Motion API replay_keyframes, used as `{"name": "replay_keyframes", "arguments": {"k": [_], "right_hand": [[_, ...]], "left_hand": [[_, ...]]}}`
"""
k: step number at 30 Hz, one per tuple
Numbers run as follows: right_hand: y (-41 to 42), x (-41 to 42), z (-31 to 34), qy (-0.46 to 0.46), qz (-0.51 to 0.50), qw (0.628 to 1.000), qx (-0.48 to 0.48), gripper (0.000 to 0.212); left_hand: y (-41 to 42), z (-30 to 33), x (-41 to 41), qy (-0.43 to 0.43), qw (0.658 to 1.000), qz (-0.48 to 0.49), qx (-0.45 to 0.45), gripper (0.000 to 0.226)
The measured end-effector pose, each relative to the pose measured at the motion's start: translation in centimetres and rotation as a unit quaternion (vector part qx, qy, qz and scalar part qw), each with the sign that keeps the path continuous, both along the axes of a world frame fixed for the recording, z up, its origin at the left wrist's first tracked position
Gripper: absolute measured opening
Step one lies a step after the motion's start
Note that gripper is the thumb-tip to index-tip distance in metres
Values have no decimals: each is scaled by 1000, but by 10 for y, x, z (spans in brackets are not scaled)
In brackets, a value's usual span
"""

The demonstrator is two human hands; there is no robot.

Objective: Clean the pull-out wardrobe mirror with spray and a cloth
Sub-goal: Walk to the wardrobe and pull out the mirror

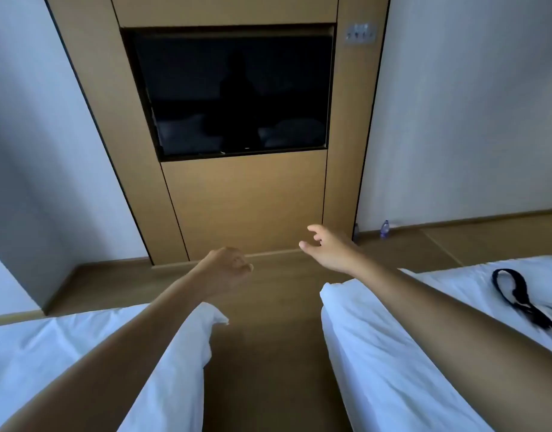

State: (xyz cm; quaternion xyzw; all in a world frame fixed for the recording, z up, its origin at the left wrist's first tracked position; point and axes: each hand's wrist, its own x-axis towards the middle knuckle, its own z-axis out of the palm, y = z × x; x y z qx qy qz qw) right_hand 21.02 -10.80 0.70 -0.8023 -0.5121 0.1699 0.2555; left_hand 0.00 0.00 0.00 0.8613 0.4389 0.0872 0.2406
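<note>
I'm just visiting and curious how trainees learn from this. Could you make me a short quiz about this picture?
1. True or false: the right hand holds a cloth.
2. What lies on the right bed? A) black strap B) spray bottle C) towel
3. What stands on the floor by the wall?

Key: 1. False; it is open and empty, and the left hand is loosely curled, also empty. 2. A, the black strap. 3. A small bottle.

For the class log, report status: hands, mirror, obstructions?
Left hand loosely curled, empty; right hand open, empty. No mirror, spray or cloth in view. Beds flank the aisle; floor ahead clear.
</note>
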Motion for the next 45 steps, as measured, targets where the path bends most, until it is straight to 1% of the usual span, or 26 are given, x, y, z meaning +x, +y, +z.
{"name": "replay_keyframes", "arguments": {"k": [4,7,9,11,13,18,20,23,27,30,32,34,35,38,45], "right_hand": [[51,45,-7,-11,-10,1000,-24,58],[90,81,-12,2,-18,999,-35,57],[112,102,-17,8,-23,999,-43,56],[133,121,-25,18,-27,998,-49,55],[153,136,-34,34,-31,997,-58,54],[209,161,-64,121,-33,989,-76,52],[235,171,-78,136,-40,986,-86,52],[282,187,-95,153,-60,983,-83,53],[350,211,-110,184,-99,976,-68,52],[389,231,-116,192,-124,970,-80,52],[407,244,-120,191,-139,968,-87,52],[422,260,-124,191,-156,964,-94,51],[428,269,-127,192,-164,963,-99,52],[444,300,-135,192,-196,956,-104,51],[474,407,-163,201,-255,939,-108,50]], "left_hand": [[55,-13,50,-17,1000,12,-20,25],[92,-21,91,-19,999,4,-27,28],[113,-26,113,-29,999,5,-25,26],[133,-34,132,-35,998,10,-42,24],[151,-43,146,-28,998,2,-53,22],[207,-72,170,-27,996,-1,-89,13],[235,-86,181,-22,994,-4,-103,12],[291,-105,203,-16,993,-4,-118,18],[366,-117,237,-14,993,-31,-115,9],[417,-127,261,-10,989,-59,-136,16],[448,-132,280,8,985,-80,-153,19],[477,-137,304,18,983,-94,-159,34],[489,-139,317,23,982,-102,-159,35],[513,-148,359,40,979,-123,-159,22],[552,-177,481,61,969,-171,-167,26]]}}
